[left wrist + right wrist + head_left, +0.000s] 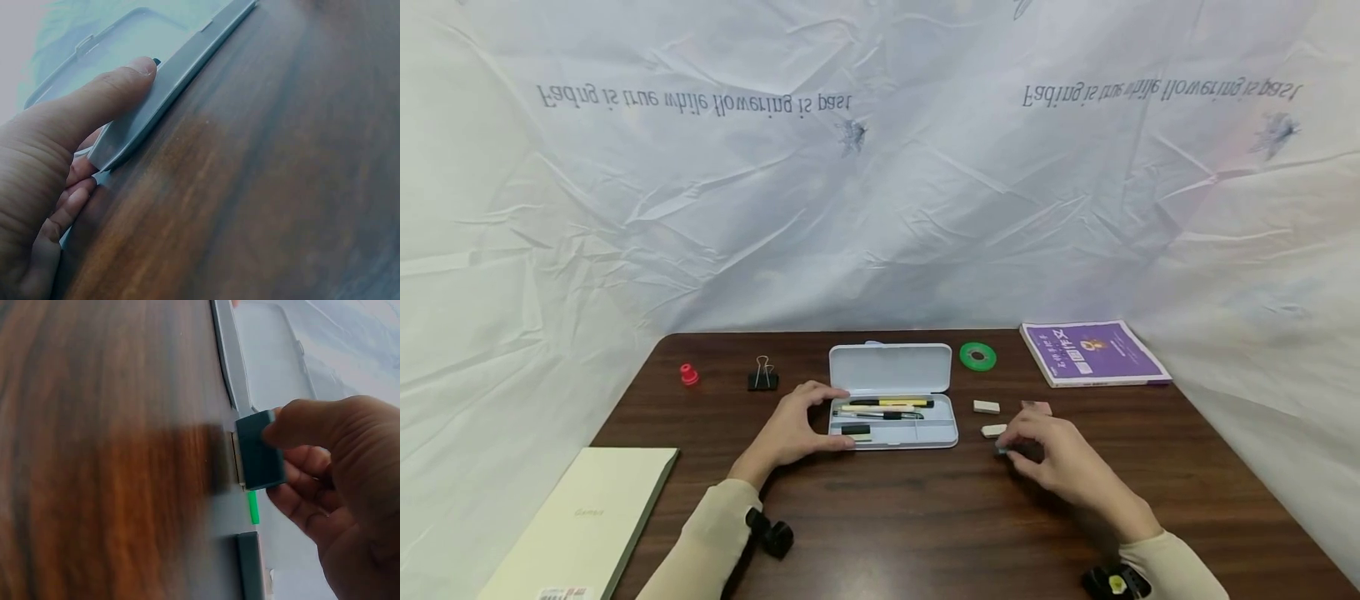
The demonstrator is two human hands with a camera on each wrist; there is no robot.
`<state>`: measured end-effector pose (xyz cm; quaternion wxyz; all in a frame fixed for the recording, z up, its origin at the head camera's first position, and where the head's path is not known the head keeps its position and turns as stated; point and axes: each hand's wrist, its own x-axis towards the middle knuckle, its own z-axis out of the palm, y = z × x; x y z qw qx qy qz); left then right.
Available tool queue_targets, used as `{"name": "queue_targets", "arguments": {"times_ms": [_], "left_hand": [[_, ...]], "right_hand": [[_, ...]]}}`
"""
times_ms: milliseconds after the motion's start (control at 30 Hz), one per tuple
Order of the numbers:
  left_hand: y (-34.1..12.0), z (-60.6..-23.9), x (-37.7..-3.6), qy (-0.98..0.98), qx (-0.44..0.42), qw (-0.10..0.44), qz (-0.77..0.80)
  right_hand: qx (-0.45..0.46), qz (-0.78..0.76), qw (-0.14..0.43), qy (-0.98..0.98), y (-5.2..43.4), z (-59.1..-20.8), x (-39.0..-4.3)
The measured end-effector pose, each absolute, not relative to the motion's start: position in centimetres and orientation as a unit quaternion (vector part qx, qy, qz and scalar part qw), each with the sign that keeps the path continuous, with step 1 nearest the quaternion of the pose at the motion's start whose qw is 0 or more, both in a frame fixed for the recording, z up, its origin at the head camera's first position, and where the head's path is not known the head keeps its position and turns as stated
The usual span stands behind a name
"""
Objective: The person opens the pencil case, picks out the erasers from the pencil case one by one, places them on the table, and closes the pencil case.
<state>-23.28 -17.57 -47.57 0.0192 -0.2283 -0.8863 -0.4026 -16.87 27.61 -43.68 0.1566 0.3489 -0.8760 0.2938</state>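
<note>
Right hand [1067,465]: grip clamped on a dark block [259,450], right of the open pencil case [936,432]; desk contact unclear. Left hand [786,433]: grip clamped on the case's left end. Step, judged: taking up the block; next calls for a clean lift. Desk [887,533]: dark, wood-grained. Behind: creased, pale sheeting [880,208], lettered.

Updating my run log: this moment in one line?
left hand: holds pencil case | right hand: pinches dark block | lid: open
</note>
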Motion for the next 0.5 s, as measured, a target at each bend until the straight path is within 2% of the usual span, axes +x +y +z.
{"name": "queue_targets", "arguments": {"times_ms": [233,500], "left_hand": [[-17.5,-47.42,-23.33,-0.887,-0.228,0.019,-0.401],[-17.48,-47.59,-23.24,-0.883,-0.231,0.019,-0.408]], "right_hand": [[0.35,0.318,0.053,-0.88,28.0,-43.76,-16.53],[0.355,0.319,0.038,-0.878,28.18,-43.51,-16.52]]}}
